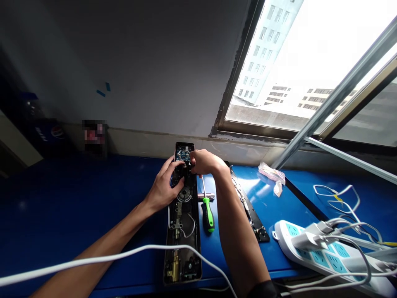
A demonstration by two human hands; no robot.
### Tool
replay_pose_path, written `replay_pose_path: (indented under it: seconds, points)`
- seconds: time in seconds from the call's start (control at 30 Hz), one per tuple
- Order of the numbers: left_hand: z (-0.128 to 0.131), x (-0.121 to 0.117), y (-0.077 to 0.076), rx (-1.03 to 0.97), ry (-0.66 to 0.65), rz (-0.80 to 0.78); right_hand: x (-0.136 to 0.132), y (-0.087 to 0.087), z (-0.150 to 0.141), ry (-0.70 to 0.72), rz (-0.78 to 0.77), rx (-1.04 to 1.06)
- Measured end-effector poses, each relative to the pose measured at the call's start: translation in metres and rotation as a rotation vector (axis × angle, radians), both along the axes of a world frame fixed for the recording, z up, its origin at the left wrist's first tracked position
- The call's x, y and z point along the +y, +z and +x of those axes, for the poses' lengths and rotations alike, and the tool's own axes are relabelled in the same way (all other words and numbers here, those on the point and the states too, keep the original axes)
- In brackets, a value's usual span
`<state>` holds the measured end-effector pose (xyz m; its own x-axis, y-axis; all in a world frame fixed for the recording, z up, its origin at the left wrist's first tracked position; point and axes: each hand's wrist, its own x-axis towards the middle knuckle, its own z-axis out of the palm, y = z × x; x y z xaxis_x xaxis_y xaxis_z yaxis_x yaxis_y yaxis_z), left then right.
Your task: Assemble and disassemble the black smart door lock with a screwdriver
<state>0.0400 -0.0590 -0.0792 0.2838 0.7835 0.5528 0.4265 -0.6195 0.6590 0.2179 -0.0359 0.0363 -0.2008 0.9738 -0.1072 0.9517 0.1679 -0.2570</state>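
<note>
Both hands [163, 187] [203, 162] atop lock panel [182, 252]

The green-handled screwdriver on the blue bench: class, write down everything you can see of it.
The screwdriver has a chunky bright green and black handle and a thin, shiny metal shaft. It lies flat on the blue table, handle toward the viewer and shaft pointing to the window side. It sits between the open lock panel and the person's right forearm, and neither hand holds it. Its upper end crosses a short shiny metal rod. The tip is too small to make out.
</note>
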Motion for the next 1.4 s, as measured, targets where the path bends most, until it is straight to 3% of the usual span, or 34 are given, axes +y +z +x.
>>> replay_pose_path:
  seconds: [0.2, 0.5, 0.67, 0.83, 1.2, 1.4]
  points:
    - [0.001, 0.001, -0.001, -0.007, -0.006, -0.002, -0.017, -0.006, -0.011, -0.029, 0.183, -0.062]
    - [0.005, -0.002, -0.001, -0.073, -0.005, 0.0, -0.024, -0.062, -0.013, -0.195, 0.468, 0.135]
    - [0.009, -0.004, -0.002, -0.126, 0.022, -0.056, -0.02, -0.081, -0.012, -0.168, 0.586, 0.322]
    - [0.014, -0.004, -0.003, -0.193, 0.038, -0.002, -0.017, -0.096, -0.012, -0.109, 0.709, 0.458]
    - [0.015, -0.002, -0.004, -0.182, 0.067, -0.014, -0.013, -0.107, -0.014, -0.025, 0.872, 0.601]
    - [0.013, -0.002, -0.002, -0.17, 0.033, -0.06, -0.017, -0.103, -0.002, -0.124, 0.903, 0.629]
